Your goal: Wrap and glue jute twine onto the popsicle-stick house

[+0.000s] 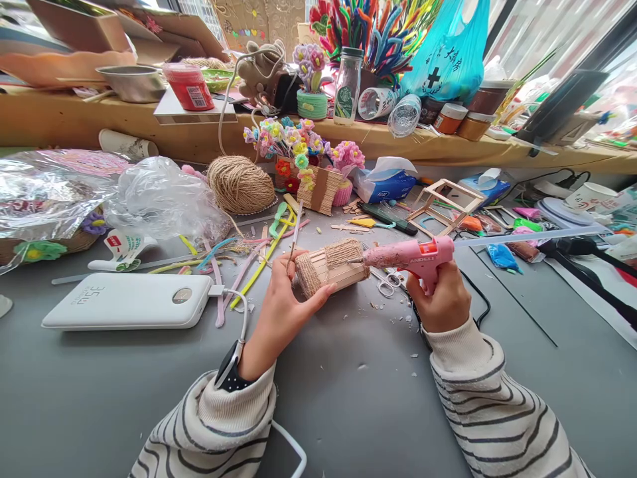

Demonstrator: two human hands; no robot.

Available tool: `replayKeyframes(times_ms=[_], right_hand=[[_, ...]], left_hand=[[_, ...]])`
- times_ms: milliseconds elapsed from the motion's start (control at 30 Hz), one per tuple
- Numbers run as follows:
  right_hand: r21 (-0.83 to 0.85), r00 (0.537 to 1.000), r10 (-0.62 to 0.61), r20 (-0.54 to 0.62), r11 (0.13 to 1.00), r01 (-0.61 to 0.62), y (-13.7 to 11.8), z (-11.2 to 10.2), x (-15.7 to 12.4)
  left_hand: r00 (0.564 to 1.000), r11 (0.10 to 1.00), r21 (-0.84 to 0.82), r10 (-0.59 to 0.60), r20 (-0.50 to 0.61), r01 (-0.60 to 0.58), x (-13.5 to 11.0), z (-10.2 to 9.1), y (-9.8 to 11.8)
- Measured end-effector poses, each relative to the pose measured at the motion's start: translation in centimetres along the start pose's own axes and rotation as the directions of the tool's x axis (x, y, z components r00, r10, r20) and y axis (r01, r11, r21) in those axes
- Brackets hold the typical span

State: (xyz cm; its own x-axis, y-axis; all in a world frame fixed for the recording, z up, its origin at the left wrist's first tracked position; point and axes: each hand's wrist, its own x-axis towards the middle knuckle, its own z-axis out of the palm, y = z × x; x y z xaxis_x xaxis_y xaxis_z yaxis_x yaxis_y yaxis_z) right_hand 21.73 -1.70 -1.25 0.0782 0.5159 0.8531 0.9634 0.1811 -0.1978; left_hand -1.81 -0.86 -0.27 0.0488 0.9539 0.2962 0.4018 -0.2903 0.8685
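My left hand (288, 295) is closed around the left end of a small container (343, 275) made of wooden sticks, lying on its side with jute twine wrapped round both ends. A thin strand sticks up from between my left fingers. My right hand (442, 299) grips a pink glue gun (413, 257) by its handle. The gun's nozzle points left, at the twine on the container's right end; whether it touches cannot be made out. A long clear glue stick (527, 236) runs out of the gun's back. Small scissors (389, 282) lie behind the container.
At left sits a white power bank (129, 302), its cable running to my left wrist. Further back are a ball of twine (241, 184), a stick box with flowers (321, 189), a utility knife (391, 219) and a wooden frame (445, 206). Pipe cleaners (266, 259) and scraps lie about.
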Motion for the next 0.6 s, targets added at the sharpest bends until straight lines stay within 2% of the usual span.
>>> replayKeyframes(times_ms=[400,600], right_hand=[[0.002,0.997,0.077,0.026,0.997,-0.077,0.37,-0.14,0.00],[-0.016,0.998,0.055,0.023,0.998,-0.054,0.39,-0.23,0.11]], left_hand=[[1.000,1.000,-0.001,0.003,0.001,-0.003,0.04,-0.03,0.04],[1.000,0.999,0.037,0.004,-0.006,-0.004,0.02,-0.02,-0.05]])
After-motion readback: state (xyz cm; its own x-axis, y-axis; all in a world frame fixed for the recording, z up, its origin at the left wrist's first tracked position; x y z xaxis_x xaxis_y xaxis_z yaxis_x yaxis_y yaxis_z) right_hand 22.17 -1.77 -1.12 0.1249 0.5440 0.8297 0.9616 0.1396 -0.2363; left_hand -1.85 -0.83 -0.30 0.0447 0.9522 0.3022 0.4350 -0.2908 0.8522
